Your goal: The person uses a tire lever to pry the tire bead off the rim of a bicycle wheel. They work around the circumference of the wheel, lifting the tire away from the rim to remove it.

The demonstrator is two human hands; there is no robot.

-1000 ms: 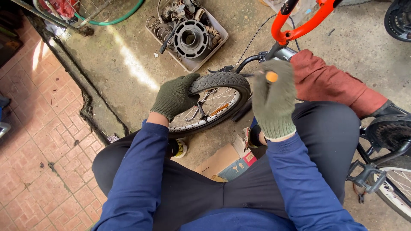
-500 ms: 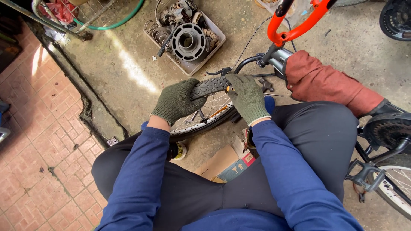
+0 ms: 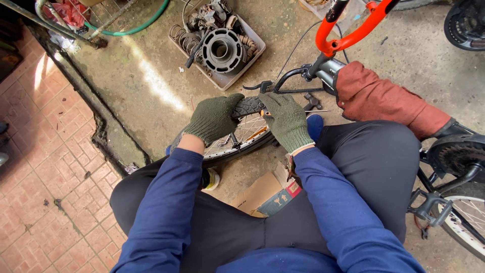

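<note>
Now the right hand [image 3: 287, 121], raised off a second ago, clamps the tyre [image 3: 247, 107] beside the left hand [image 3: 212, 119]; both gloves press closed on the wheel's [image 3: 237, 139] rim.

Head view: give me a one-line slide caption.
Gloved left hand and right hand grip a small spoked bicycle wheel beside a tray of parts.

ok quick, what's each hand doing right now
Left hand: closed over the tyre of the small wheel.
Right hand: closed on the same tyre, gripping an orange-handled tool.
</note>
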